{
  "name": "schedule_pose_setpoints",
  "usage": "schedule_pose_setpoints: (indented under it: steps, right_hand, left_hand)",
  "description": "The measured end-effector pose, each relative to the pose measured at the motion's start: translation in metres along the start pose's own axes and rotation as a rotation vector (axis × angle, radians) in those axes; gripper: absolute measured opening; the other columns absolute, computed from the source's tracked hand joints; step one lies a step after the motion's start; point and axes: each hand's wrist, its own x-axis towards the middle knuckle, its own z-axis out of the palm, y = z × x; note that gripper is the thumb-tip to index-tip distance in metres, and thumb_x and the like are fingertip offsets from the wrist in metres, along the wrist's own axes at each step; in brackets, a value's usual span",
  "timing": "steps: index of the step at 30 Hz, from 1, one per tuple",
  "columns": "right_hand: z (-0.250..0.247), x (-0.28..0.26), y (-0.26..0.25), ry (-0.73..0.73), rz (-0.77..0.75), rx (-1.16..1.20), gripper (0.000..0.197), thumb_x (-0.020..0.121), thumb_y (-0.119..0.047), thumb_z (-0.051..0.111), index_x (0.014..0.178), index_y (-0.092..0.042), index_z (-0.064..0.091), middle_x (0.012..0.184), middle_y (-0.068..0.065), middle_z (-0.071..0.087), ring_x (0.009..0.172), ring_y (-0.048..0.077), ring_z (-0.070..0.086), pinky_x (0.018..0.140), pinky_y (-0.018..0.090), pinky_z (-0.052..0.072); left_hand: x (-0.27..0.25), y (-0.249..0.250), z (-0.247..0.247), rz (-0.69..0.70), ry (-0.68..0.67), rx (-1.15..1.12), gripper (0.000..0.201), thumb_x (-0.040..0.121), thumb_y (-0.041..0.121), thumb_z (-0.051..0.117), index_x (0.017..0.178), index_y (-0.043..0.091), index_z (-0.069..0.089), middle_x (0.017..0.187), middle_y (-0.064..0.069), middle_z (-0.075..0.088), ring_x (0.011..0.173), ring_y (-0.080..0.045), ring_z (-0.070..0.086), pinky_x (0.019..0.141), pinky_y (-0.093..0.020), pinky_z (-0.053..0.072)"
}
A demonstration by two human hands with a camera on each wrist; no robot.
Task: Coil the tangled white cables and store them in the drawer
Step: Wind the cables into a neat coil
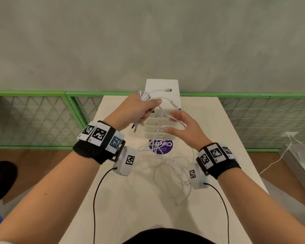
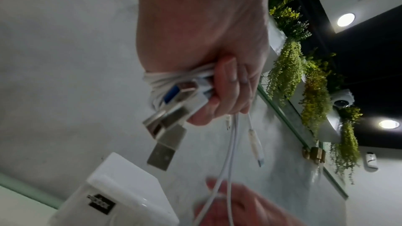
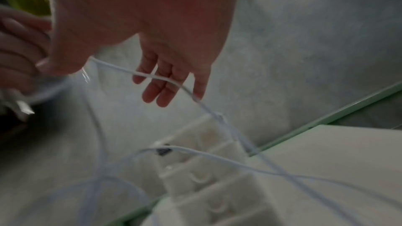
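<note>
Several white cables [image 1: 165, 166] are in play: part is wound into a bundle [image 1: 144, 95] that the left hand [image 1: 139, 110] grips with curled fingers, just left of centre in the head view, and the rest sprawls loose on the table [image 1: 236, 134] in the lower middle, over a purple sticker [image 1: 165, 147]. The right hand [image 1: 185, 127], right of centre, has its fingers spread and relaxed, and one strand [image 3: 156, 76] lies across them rather than being pinched. The white drawer unit [image 1: 162, 87] stands behind both hands at the table's far edge.

Risks, as I judge them: the draped strand could slide off the open right fingers, since nothing clamps it; the loose heap could knot tighter or drag along the table if that strand is pulled while loops still cross it; and the plug ends sticking out of the left fist could catch on passing loops.

The left wrist view shows what the head view barely does: several metal USB plugs [image 2: 165, 126] jutting from under the left hand's fingers [image 2: 228, 92], with thinner connector ends [image 2: 256, 145] hanging free. The right wrist view shows the strand resting on the fingers [image 3: 161, 88] and the drawer fronts [image 3: 208, 183] below, blurred. Only the head view shows the heap on the table.
</note>
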Motion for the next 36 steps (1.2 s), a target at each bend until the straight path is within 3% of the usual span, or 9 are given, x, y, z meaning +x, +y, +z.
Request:
schedule_pose_setpoints:
  steps: [2, 7, 11, 16, 19, 26, 31, 34, 36]
  right_hand:
    - [0.012, 0.007, -0.019, -0.082, -0.052, 0.038, 0.058, 0.073, -0.029, 0.077, 0.125, -0.022, 0.051, 0.121, -0.008, 0.06, 0.112, 0.002, 0.055, 0.099, 0.017, 0.041]
    - [0.043, 0.006, -0.017, -0.17, -0.019, 0.218, 0.018, 0.091, -0.005, 0.053, 0.086, -0.02, 0.062, 0.051, -0.001, 0.054, 0.046, 0.01, 0.053, 0.061, 0.027, 0.048]
    - [0.046, -0.009, 0.017, -0.244, 0.075, 0.071, 0.023, 0.092, -0.007, 0.049, 0.082, -0.024, 0.061, 0.044, -0.007, 0.047, 0.041, 0.011, 0.043, 0.056, 0.032, 0.042]
    - [0.042, -0.016, 0.039, -0.352, 0.228, -0.172, 0.013, 0.084, -0.018, 0.063, 0.096, -0.023, 0.062, 0.072, -0.002, 0.065, 0.08, 0.015, 0.062, 0.084, 0.03, 0.044]
    - [0.036, -0.006, 0.027, -0.268, 0.194, -0.155, 0.057, 0.073, -0.032, 0.076, 0.123, -0.026, 0.049, 0.098, -0.005, 0.068, 0.096, 0.011, 0.062, 0.087, 0.028, 0.047]
    - [0.029, 0.01, -0.02, -0.026, 0.097, 0.245, 0.031, 0.087, -0.023, 0.063, 0.115, -0.014, 0.054, 0.071, 0.008, 0.057, 0.05, 0.013, 0.053, 0.056, 0.026, 0.048]
    - [0.005, 0.021, -0.014, 0.27, 0.083, -0.152, 0.084, 0.07, -0.029, 0.078, 0.139, -0.021, 0.029, 0.112, -0.004, 0.052, 0.1, 0.013, 0.052, 0.084, 0.027, 0.039]
    - [0.012, 0.026, -0.023, 0.144, -0.208, -0.308, 0.108, 0.064, -0.025, 0.082, 0.147, -0.021, 0.012, 0.145, 0.002, 0.036, 0.132, 0.012, 0.033, 0.108, 0.025, 0.027]
    - [0.025, 0.025, -0.031, -0.008, -0.281, -0.359, 0.096, 0.072, -0.017, 0.076, 0.146, -0.021, 0.015, 0.144, 0.004, 0.039, 0.128, 0.008, 0.035, 0.104, 0.015, 0.024]
  left_hand:
    - [-0.001, 0.007, 0.008, 0.022, -0.037, -0.038, 0.042, 0.089, 0.027, 0.062, 0.054, 0.017, 0.042, 0.038, 0.008, 0.035, 0.033, -0.009, 0.027, 0.036, -0.014, 0.024]
    - [0.002, 0.022, 0.0, 0.066, 0.096, -0.213, 0.04, 0.089, 0.025, 0.062, 0.055, 0.016, 0.043, 0.035, 0.008, 0.036, 0.031, -0.009, 0.026, 0.036, -0.014, 0.022]
    - [0.006, 0.021, -0.026, 0.07, 0.294, -0.356, 0.038, 0.09, 0.026, 0.061, 0.057, 0.015, 0.046, 0.035, 0.008, 0.037, 0.03, -0.008, 0.026, 0.035, -0.018, 0.022]
    - [0.006, 0.015, -0.031, 0.065, 0.333, -0.307, 0.039, 0.09, 0.029, 0.06, 0.057, 0.016, 0.046, 0.035, 0.008, 0.037, 0.031, -0.009, 0.027, 0.036, -0.017, 0.023]
    - [0.007, 0.014, -0.026, 0.06, 0.268, -0.176, 0.038, 0.09, 0.03, 0.061, 0.059, 0.016, 0.043, 0.034, 0.009, 0.038, 0.03, -0.009, 0.028, 0.036, -0.015, 0.024]
    - [0.014, 0.012, -0.019, 0.009, 0.265, 0.075, 0.04, 0.086, 0.039, 0.065, 0.067, 0.017, 0.037, 0.047, -0.002, 0.043, 0.029, -0.008, 0.032, 0.034, -0.015, 0.026]
    - [0.013, -0.007, -0.021, -0.096, 0.159, 0.321, 0.041, 0.085, 0.049, 0.06, 0.072, 0.014, 0.045, 0.05, -0.002, 0.049, 0.027, -0.007, 0.037, 0.032, -0.014, 0.03]
    - [0.01, -0.012, -0.009, -0.096, 0.091, 0.29, 0.042, 0.087, 0.046, 0.059, 0.061, 0.014, 0.048, 0.045, -0.001, 0.048, 0.025, -0.007, 0.034, 0.032, -0.013, 0.028]
    - [0.007, -0.01, 0.0, -0.089, 0.015, 0.266, 0.043, 0.087, 0.046, 0.06, 0.059, 0.016, 0.048, 0.042, 0.001, 0.047, 0.029, -0.009, 0.035, 0.036, -0.016, 0.03]
